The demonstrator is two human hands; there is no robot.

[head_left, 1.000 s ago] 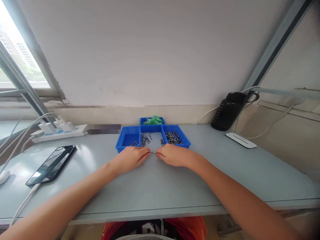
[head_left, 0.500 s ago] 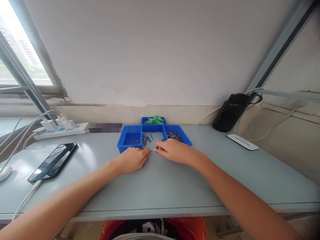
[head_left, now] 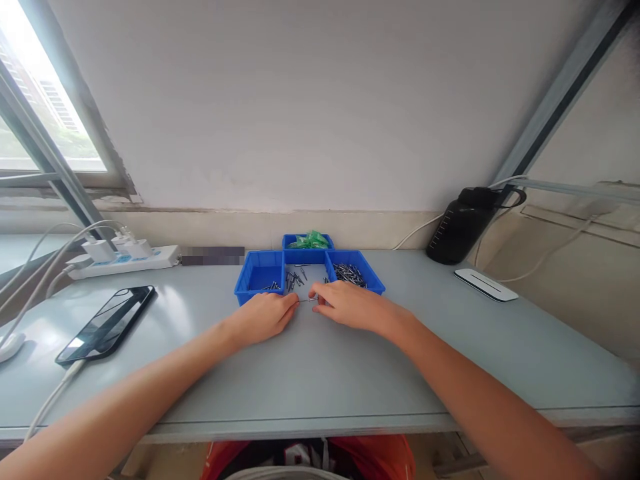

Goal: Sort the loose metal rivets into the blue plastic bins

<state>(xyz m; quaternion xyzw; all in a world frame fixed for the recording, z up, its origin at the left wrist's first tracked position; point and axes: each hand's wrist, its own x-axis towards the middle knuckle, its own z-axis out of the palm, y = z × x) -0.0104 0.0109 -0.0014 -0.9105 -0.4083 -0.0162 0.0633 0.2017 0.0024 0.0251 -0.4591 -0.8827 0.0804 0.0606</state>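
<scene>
My left hand [head_left: 265,315] is closed in a pinch on one end of a thin metal pin [head_left: 310,300], just in front of the blue bins. My right hand [head_left: 350,303] curls around the pin's other end, thumb and forefinger slightly apart with the pin between them. Beyond the hands, several loose metal pins [head_left: 294,280] lie on the desk between the bins. The left blue bin [head_left: 259,270] has a few metal pieces at its front. A heap of metal pins [head_left: 349,273] sits in the right blue bin [head_left: 369,268], partly behind my right hand.
A back blue bin [head_left: 307,255] holds green plastic bags [head_left: 311,239]. To the left are a phone [head_left: 107,323] with a cable and a power strip [head_left: 125,265] with chargers. A black bottle [head_left: 457,230] and a flat white device [head_left: 485,285] are at the right.
The fingertips of my right hand have loosened and spread a little around the pin, showing more of its end. My left hand keeps its pinch almost in place.
</scene>
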